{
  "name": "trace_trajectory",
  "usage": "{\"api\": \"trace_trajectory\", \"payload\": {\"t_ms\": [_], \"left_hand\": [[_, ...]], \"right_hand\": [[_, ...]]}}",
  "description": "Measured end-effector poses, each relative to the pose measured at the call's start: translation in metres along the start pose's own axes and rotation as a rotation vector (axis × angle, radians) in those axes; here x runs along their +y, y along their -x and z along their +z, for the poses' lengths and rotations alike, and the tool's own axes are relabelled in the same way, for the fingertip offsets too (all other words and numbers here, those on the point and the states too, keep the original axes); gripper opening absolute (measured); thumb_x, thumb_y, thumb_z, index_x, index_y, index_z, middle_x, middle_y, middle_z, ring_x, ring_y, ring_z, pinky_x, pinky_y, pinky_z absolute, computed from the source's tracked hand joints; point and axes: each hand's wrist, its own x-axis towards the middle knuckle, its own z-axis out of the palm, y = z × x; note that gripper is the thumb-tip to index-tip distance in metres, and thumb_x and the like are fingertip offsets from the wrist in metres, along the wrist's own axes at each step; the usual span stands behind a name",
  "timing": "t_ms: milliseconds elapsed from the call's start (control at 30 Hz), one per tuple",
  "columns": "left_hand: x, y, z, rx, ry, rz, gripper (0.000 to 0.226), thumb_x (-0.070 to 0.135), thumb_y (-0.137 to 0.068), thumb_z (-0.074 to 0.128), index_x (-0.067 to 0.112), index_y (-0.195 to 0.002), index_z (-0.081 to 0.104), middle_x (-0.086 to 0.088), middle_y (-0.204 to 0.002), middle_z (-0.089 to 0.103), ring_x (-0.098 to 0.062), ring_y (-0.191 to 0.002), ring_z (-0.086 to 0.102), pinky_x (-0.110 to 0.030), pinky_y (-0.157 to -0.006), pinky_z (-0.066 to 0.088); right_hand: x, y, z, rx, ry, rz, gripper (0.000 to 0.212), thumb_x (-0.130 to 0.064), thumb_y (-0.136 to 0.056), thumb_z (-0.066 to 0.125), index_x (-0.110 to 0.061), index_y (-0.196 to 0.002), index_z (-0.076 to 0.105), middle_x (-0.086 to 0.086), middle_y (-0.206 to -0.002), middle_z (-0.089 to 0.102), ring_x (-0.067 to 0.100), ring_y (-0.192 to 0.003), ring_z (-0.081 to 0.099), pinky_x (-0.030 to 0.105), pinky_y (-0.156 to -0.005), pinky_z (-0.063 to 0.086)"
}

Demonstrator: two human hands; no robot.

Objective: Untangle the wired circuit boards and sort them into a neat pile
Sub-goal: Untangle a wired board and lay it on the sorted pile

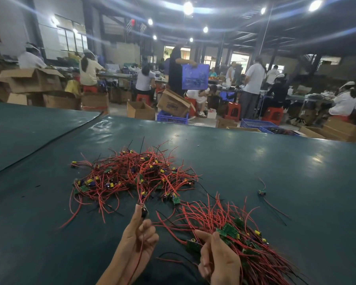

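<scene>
Wired circuit boards (132, 177) are mostly sitting in one big red-wire tangle in the middle of the green table mat (255, 153), a bit far from you. Your left hand (138, 237) has one board (143, 210) pinched at the fingertips at the near edge of that tangle, with the other fingers loosely curled. Its red leads run up into the mess, so I'd say you're mid-pull on a single unit. Your right hand (218, 258) is wrapped round the board end of the sorted bundle (240, 233) on the near right, wires fanning out from it. Next move, I reckon: ease that board toward you slowly so the leads slide out instead of dragging neighbours along, then lay it into the bundle with the boards lined up the same way. A stray board (262, 192) lies on its own further right, so grab it later. Past the far table edge it's cardboard boxes (140, 112), blue crates (172, 118) and other people working.
</scene>
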Motion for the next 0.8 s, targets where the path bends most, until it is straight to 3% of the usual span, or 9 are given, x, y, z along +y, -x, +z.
{"api": "trace_trajectory", "payload": {"t_ms": [100, 167, 233, 300, 367, 467, 633, 700, 800], "left_hand": [[-0.002, 0.005, 0.001, -0.113, -0.112, -0.087, 0.052, 0.039, -0.042, 0.094, 0.014, -0.065, 0.054, 0.005, -0.041, 0.034, -0.005, -0.028, 0.027, -0.016, -0.033, 0.021], [-0.007, 0.009, 0.002, -0.183, -0.336, -0.14, 0.068, 0.039, -0.022, 0.098, 0.01, -0.057, 0.048, 0.002, -0.037, 0.032, -0.007, -0.027, 0.026, -0.016, -0.035, 0.02], [-0.014, 0.012, 0.001, -0.299, -0.557, -0.175, 0.065, 0.045, -0.028, 0.095, 0.01, -0.05, 0.045, -0.001, -0.033, 0.035, -0.01, -0.026, 0.03, -0.017, -0.037, 0.023], [-0.018, 0.015, 0.002, -0.416, -0.691, -0.211, 0.053, 0.045, -0.048, 0.089, 0.008, -0.051, 0.051, -0.002, -0.033, 0.044, -0.009, -0.027, 0.039, -0.018, -0.036, 0.027], [-0.018, 0.015, 0.002, -0.463, -0.723, -0.25, 0.05, 0.04, -0.06, 0.085, 0.004, -0.054, 0.049, -0.002, -0.036, 0.049, -0.007, -0.028, 0.044, -0.015, -0.035, 0.03], [-0.018, 0.014, 0.002, -0.465, -0.82, -0.222, 0.05, 0.04, -0.06, 0.082, 0.006, -0.053, 0.046, -0.002, -0.035, 0.046, -0.006, -0.027, 0.041, -0.015, -0.032, 0.027], [-0.024, 0.011, 0.0, -0.494, -0.789, -0.191, 0.039, 0.027, -0.066, 0.076, 0.011, -0.051, 0.043, -0.001, -0.038, 0.046, -0.007, -0.029, 0.04, -0.015, -0.034, 0.029], [-0.028, 0.01, 0.0, -0.504, -0.752, -0.181, 0.043, 0.024, -0.066, 0.077, 0.013, -0.054, 0.038, 0.001, -0.039, 0.043, -0.007, -0.031, 0.038, -0.015, -0.036, 0.029], [-0.03, 0.007, -0.002, -0.552, -0.763, -0.162, 0.041, 0.026, -0.067, 0.079, 0.018, -0.05, 0.043, 0.002, -0.039, 0.043, -0.006, -0.032, 0.037, -0.018, -0.037, 0.026]], "right_hand": [[0.002, 0.002, 0.004, -0.028, 0.041, 0.037, 0.03, -0.033, -0.077, 0.056, -0.014, -0.078, 0.079, 0.004, -0.04, 0.037, 0.011, -0.03, 0.026, 0.018, -0.035, 0.022], [0.004, 0.004, 0.008, -0.053, 0.087, 0.05, 0.024, -0.031, -0.077, 0.06, -0.017, -0.079, 0.08, 0.003, -0.04, 0.041, 0.01, -0.03, 0.03, 0.017, -0.035, 0.025], [0.006, 0.005, 0.011, -0.064, 0.141, 0.046, 0.017, -0.026, -0.078, 0.065, -0.019, -0.075, 0.08, 0.005, -0.044, 0.053, 0.013, -0.037, 0.044, 0.02, -0.041, 0.036], [0.01, 0.003, 0.012, -0.033, 0.194, 0.042, 0.016, -0.019, -0.08, 0.07, -0.02, -0.068, 0.08, 0.011, -0.057, 0.068, 0.02, -0.053, 0.06, 0.026, -0.056, 0.048], [0.012, 0.001, 0.011, -0.001, 0.218, 0.052, 0.02, -0.017, -0.081, 0.072, -0.018, -0.062, 0.078, 0.018, -0.061, 0.068, 0.024, -0.059, 0.062, 0.031, -0.062, 0.049], [0.011, 0.0, 0.01, 0.013, 0.2, 0.105, 0.022, -0.024, -0.081, 0.071, -0.012, -0.064, 0.078, 0.024, -0.067, 0.068, 0.03, -0.063, 0.061, 0.039, -0.066, 0.049], [0.011, -0.003, 0.012, 0.069, 0.217, 0.109, 0.025, -0.009, -0.082, 0.073, -0.017, -0.059, 0.077, 0.009, -0.064, 0.072, 0.025, -0.068, 0.068, 0.036, -0.071, 0.053], [0.009, -0.005, 0.012, 0.139, 0.204, 0.081, 0.024, -0.009, -0.081, 0.074, -0.018, -0.059, 0.076, 0.006, -0.056, 0.068, 0.023, -0.061, 0.063, 0.034, -0.065, 0.05], [-0.002, -0.009, 0.006, 0.228, 0.107, 0.056, 0.019, -0.01, -0.082, 0.072, -0.016, -0.065, 0.077, 0.001, -0.038, 0.044, 0.012, -0.035, 0.037, 0.023, -0.039, 0.035]]}}
